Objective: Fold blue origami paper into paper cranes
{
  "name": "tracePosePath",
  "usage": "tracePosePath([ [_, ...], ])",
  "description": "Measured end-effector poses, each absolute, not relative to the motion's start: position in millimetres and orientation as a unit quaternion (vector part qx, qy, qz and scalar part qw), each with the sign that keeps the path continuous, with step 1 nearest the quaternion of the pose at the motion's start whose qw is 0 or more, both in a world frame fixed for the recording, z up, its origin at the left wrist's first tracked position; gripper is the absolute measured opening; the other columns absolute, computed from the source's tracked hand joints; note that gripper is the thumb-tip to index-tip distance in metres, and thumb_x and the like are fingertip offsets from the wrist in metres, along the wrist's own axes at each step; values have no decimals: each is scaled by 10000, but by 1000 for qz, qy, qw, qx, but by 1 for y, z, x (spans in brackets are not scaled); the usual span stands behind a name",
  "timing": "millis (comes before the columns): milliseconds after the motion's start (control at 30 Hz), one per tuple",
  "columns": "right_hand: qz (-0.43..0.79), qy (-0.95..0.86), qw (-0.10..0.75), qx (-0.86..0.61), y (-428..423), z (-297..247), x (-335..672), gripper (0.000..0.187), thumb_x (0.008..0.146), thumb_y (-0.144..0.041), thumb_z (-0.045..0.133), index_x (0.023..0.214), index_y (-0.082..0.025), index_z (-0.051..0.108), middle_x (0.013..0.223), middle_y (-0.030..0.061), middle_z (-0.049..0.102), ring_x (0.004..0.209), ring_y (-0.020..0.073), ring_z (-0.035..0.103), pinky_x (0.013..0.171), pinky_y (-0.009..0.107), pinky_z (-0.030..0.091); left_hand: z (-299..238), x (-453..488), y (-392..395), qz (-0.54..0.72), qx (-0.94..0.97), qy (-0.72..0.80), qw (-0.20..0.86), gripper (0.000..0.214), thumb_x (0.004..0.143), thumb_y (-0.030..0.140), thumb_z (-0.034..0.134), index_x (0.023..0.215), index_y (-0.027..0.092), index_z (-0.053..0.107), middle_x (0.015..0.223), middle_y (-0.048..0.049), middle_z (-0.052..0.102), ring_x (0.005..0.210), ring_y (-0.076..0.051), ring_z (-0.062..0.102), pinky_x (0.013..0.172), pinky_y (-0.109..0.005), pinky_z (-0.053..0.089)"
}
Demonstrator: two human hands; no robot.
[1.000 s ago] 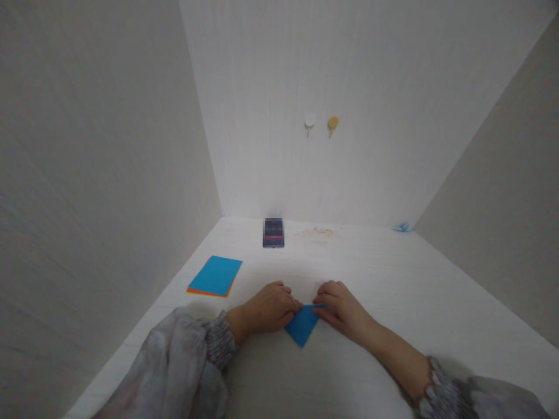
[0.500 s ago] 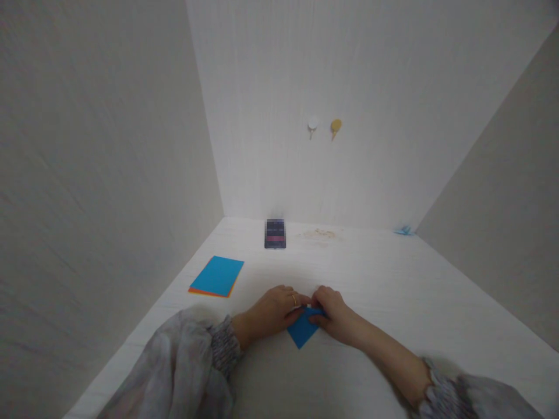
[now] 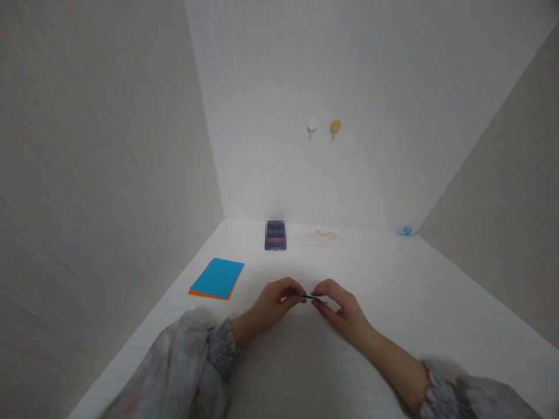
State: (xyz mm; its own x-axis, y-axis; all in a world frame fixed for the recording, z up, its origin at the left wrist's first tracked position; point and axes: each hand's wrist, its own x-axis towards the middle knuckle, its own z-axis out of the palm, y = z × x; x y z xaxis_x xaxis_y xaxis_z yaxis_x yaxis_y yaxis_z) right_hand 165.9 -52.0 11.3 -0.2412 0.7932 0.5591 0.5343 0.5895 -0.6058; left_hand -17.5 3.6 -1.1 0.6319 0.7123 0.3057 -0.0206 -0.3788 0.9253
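Both my hands meet at the middle of the white table (image 3: 393, 302). My left hand (image 3: 274, 301) and my right hand (image 3: 338, 305) each pinch one end of a small folded blue paper (image 3: 312, 298). The paper is lifted off the table and shows edge-on as a thin dark blue strip between my fingertips. A ring sits on a finger of my left hand. Grey patterned sleeves cover both my forearms.
A stack of blue paper with an orange sheet beneath (image 3: 217, 279) lies to the left. A dark phone (image 3: 275, 235) lies near the back wall, with a small blue folded piece (image 3: 406, 231) in the far right corner. Two round hooks (image 3: 324, 127) hang on the wall.
The blue paper lay flat as a triangle under my fingers; now both hands have lifted it off the table and turned it edge-on.
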Motion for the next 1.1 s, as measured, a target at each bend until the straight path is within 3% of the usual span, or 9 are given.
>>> tracePosePath([
  [100,71,-813,429,-386,-53,8,168,142,813,-152,472,904,-208,564,822,50,566,786,159,521,685,298,436,-2,-18,4,366,746,206,517,142,785,256,542,848,129,545,856,-56,594,805,-139,563,744,-280,445],
  [233,-49,-864,364,-344,-57,8,168,207,804,-135,474,987,-188,552,840,61,573,764,165,498,667,319,402,-5,-21,7,377,790,185,446,104,761,223,573,817,138,592,915,-68,584,860,-154,553,774,-288,439],
  [567,-172,-917,170,-316,-60,1,163,169,852,-147,422,861,-156,590,721,47,554,727,165,464,721,342,354,-19,-28,16,320,857,207,346,157,773,155,538,878,170,654,954,-56,562,842,-133,554,752,-245,451],
  [733,-148,-932,98,-317,-58,-6,166,199,871,-191,412,802,-151,594,713,47,547,706,169,456,673,333,360,-15,-33,15,274,896,193,290,263,816,80,407,944,165,621,919,-48,594,863,-121,545,802,-246,430],
  [933,-47,-932,149,-328,-56,-1,176,206,855,-183,439,980,-195,603,860,67,594,843,189,500,745,339,389,1,-35,7,184,953,98,222,280,797,126,446,1034,190,580,1023,-52,599,941,-160,516,856,-292,397],
  [1100,76,-909,195,-360,-59,6,184,349,750,-67,464,1014,-250,602,1089,63,546,995,218,492,843,390,390,7,-33,4,153,976,75,133,268,797,176,476,1050,185,563,1063,-59,581,944,-181,494,861,-314,372],
])
